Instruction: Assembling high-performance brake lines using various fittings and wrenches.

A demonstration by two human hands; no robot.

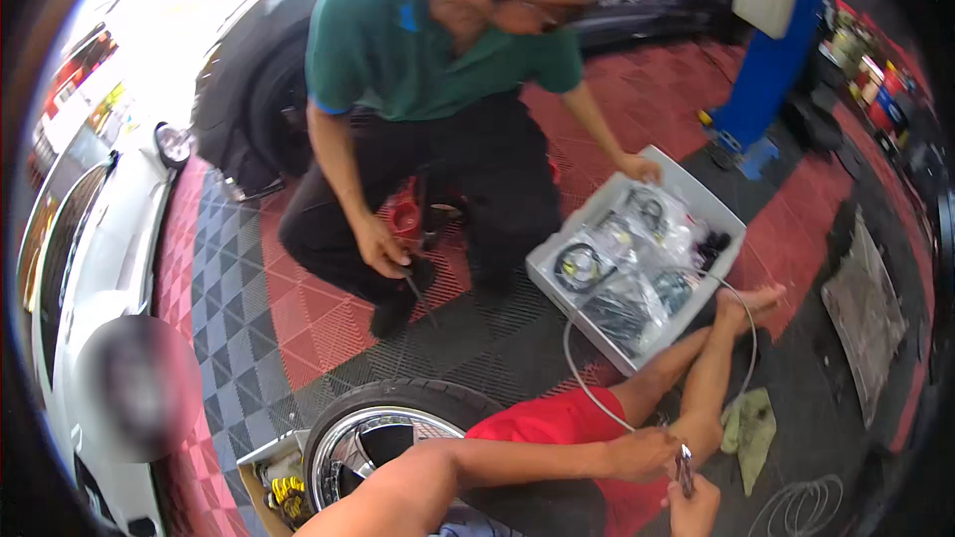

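Note:
My left hand point(645, 454) is closed around a thin grey hose point(574, 363), which loops up past the box and down again on the right. Just below it, my right hand point(693, 507) is wrapped round a small metal hand tool point(684, 467) that looks like pliers or cutters. The tool's head reaches up against the left hand's fingertips. Whether its jaws bite the hose is too small to tell. Bare legs in red shorts point(537, 423) stretch out under my left forearm.
A person in a green shirt point(448, 60) squats opposite, a screwdriver-like tool point(418, 293) in one hand, the other on a white box point(637, 363) of bagged parts. Around me are a wheel point(348, 413), a rag point(751, 438), coiled line point(801, 507) and a blue post point(766, 80).

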